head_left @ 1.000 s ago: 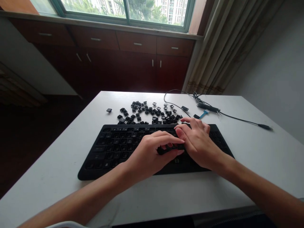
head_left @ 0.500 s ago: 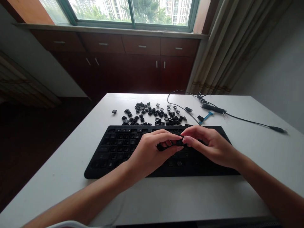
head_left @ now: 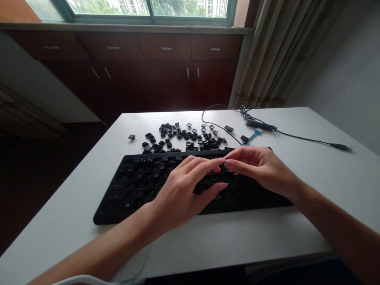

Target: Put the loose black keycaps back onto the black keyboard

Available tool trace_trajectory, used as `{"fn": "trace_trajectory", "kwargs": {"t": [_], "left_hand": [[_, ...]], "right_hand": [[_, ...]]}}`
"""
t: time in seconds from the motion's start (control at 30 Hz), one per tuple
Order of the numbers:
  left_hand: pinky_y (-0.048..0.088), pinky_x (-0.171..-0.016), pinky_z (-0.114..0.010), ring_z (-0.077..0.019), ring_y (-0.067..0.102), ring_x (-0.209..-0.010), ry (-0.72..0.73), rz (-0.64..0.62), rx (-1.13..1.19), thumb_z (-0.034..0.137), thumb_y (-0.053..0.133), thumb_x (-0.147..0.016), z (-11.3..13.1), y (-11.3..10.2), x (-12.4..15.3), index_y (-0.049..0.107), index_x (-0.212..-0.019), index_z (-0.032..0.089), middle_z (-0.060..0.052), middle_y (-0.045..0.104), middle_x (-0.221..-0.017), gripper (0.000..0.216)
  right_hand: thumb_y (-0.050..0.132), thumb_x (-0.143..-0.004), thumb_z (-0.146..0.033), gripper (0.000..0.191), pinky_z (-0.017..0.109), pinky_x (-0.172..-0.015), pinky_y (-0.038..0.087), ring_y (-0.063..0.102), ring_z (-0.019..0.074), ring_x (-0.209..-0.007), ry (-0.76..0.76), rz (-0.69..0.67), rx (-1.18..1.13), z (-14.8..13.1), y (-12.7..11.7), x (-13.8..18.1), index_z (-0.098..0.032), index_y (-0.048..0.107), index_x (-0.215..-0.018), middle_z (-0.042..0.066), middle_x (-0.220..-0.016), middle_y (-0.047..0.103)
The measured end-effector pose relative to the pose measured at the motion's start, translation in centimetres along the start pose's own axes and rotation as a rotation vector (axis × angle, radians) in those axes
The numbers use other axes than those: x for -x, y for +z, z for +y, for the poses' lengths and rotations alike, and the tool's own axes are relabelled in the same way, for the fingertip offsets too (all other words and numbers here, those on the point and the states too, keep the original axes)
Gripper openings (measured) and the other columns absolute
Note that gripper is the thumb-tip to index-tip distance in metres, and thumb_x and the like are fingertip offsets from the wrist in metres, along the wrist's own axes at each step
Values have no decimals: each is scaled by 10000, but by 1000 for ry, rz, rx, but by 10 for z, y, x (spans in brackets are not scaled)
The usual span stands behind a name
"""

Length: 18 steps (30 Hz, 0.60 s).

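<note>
A black keyboard (head_left: 118,194) lies across the table below both hands, many of its key positions showing bare sockets. My left hand (head_left: 187,184) hovers over its middle, thumb and index finger spread apart with nothing visible between them. Its index fingertip meets the fingertips of my right hand (head_left: 258,166), which is above the keyboard's right part. The right thumb and index finger are pinched together; whatever they hold, if anything, is too small or hidden. Loose black keycaps (head_left: 190,136) lie scattered behind the keyboard.
A blue brush (head_left: 253,135) lies behind my right hand. Beyond it a black cable (head_left: 303,137) with a thicker dark handle-like piece (head_left: 259,126) stretches to the right. One lone keycap (head_left: 131,137) sits at the far left. A white cord (head_left: 80,280) crosses the near edge.
My left thumb has parted from its index finger, and the small dark piece seen between them before no longer shows there. The whole view has shifted slightly.
</note>
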<state>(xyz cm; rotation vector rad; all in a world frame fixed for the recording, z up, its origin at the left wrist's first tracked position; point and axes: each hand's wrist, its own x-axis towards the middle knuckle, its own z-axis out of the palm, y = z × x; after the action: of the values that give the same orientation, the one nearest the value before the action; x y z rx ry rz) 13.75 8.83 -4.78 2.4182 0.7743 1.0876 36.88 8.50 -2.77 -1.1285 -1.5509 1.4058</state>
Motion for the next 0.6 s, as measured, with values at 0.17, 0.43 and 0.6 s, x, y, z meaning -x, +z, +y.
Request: {"fn": "trace_trajectory", "kwargs": {"t": [0.17,0.43,0.6], "left_hand": [[540,-925,-367,-205,595,-1030,215,-126,-170,198,711,-876,2,-2,4,629,-1263,186,-84,684,-1181,396],[509,-968,-445,-282,535,-1179,352,-412,-344,404,606,-954,9,4,7,601,-1338,186,-115,589,-1376,442],[490,-984,-442,-279,516,-1198,332,-429,-338,395,571,-977,9,5,8,589,-1351,185,-114,593,-1364,430]], "right_hand": [[805,-761,-472,427,315,-751,588,696,178,-818,-45,220,76,2,-14,-2,-212,743,-1094,49,-913,758],[791,-793,-435,305,286,-761,575,707,167,-837,-93,251,72,8,-17,-3,-236,767,-1022,27,-931,769],[762,-806,-481,318,331,-839,579,718,213,-907,-129,278,215,5,-14,0,-225,776,-993,45,-967,776]]}}
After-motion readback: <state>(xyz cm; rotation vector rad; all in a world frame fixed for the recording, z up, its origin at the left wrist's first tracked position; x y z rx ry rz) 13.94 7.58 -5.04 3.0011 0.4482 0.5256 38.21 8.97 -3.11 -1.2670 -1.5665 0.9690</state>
